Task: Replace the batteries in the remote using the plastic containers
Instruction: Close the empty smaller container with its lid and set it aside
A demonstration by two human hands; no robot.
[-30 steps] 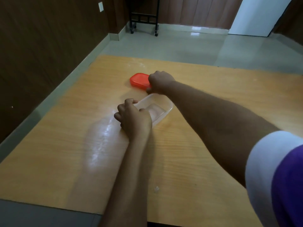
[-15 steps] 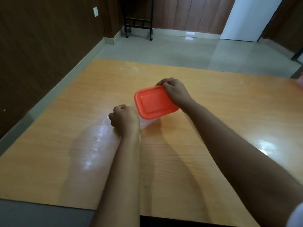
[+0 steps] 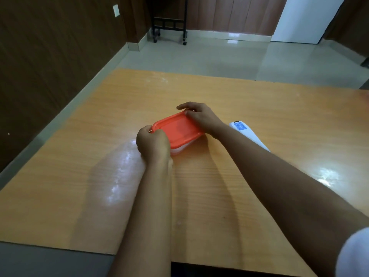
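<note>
Wooden table (image 3: pixel 259 108) bears the red lid (image 3: pixel 177 129); both hands' fingers (image 3: pixel 184 106) pinch opposite ends.

Dim, even indoor light with a soft, slightly smeared look throughout. White glare on the counter (image 3: pixel 229 176) at 3 o'clock and a paler streak at 8 o'clock; brighter reflection on the floor (image 3: pixel 229 54) near 12 o'clock. Faint, diffuse shadows beneath both forearms. Wide-angle bending toward the edges; blurred white sleeve (image 3: pixel 353 254) at 5 o'clock.
</note>
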